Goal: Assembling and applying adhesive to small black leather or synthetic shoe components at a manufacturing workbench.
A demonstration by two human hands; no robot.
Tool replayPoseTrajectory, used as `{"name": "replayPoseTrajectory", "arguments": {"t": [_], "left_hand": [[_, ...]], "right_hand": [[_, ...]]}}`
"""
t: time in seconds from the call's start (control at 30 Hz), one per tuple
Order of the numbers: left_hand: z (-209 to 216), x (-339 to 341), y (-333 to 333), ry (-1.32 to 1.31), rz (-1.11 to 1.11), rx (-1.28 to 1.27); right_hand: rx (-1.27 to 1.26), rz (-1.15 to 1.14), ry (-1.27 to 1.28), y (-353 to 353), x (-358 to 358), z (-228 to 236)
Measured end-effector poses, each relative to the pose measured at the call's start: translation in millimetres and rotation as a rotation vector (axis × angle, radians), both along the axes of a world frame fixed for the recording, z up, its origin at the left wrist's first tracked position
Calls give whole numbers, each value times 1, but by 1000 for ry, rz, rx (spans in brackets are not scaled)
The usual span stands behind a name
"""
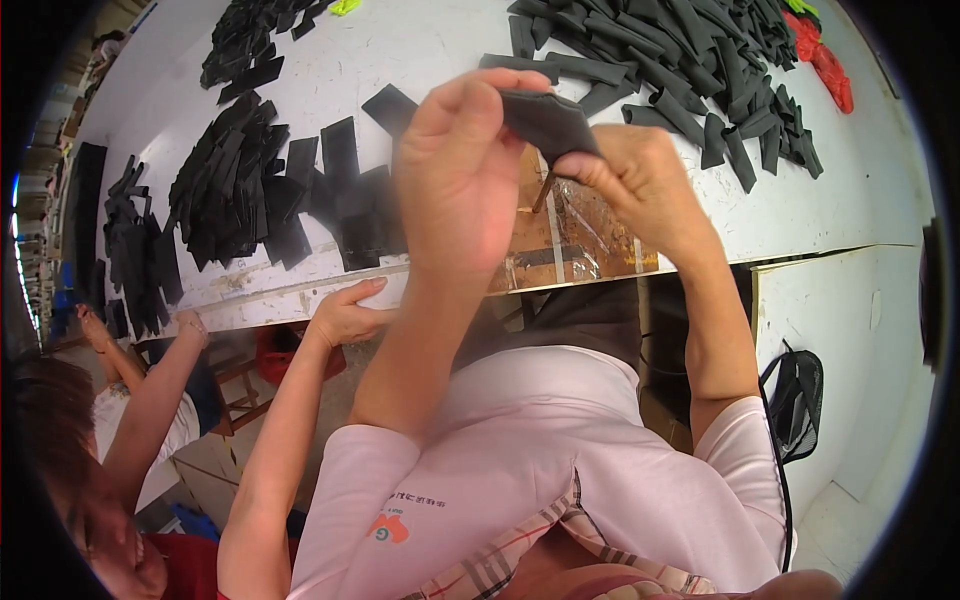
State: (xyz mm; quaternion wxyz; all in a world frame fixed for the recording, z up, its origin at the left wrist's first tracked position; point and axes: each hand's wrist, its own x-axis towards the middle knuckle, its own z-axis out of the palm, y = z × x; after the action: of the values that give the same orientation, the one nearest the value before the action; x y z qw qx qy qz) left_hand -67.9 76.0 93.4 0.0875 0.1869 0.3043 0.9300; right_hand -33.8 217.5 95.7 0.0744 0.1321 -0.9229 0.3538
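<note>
Both my hands hold up a dark grey, flat piece of soft sheet material (pixel 552 122) above the work table. My left hand (pixel 455 175) has its thumb and fingers closed on the left end and top edge. On the lower right corner, my right hand (pixel 645 185) pinches the piece with the thumb in front and the fingers curled behind. Beneath the hands lies a brown, stained board (pixel 580 225) with shiny smears and a thin brown stick (pixel 543 192) on it.
Dark rolled pieces (pixel 670 60) pile up at the far right, beside a red plastic bag (pixel 828 75). Flat black pieces (pixel 225 185) lie heaped on the left. A co-worker's hand (pixel 350 315) rests at the table's front edge, close to my left forearm. A black mesh bag (pixel 797 400) hangs at right.
</note>
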Motion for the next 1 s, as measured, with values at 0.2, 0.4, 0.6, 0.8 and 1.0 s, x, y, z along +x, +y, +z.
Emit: {"name": "replayPoseTrajectory", "arguments": {"t": [0.2, 0.4, 0.6, 0.8, 1.0], "left_hand": [[-9, 2, -2, -109, -10, 3], [-8, -1, 5, -110, 39, -71], [-61, -64, -35, -48, 658, -927], [-111, -136, -63, -379, 842, -1914], [-90, -151, -84, 110, 960, -1457]], "right_hand": [[-106, 9, 9, -7, 2, -15], [-102, 14, 164, -4, 0, -29], [-314, 212, 326, 31, -34, 23], [-727, -420, -4, 26, -16, -1], [-628, -199, -351, -7, 46, -33]]}}
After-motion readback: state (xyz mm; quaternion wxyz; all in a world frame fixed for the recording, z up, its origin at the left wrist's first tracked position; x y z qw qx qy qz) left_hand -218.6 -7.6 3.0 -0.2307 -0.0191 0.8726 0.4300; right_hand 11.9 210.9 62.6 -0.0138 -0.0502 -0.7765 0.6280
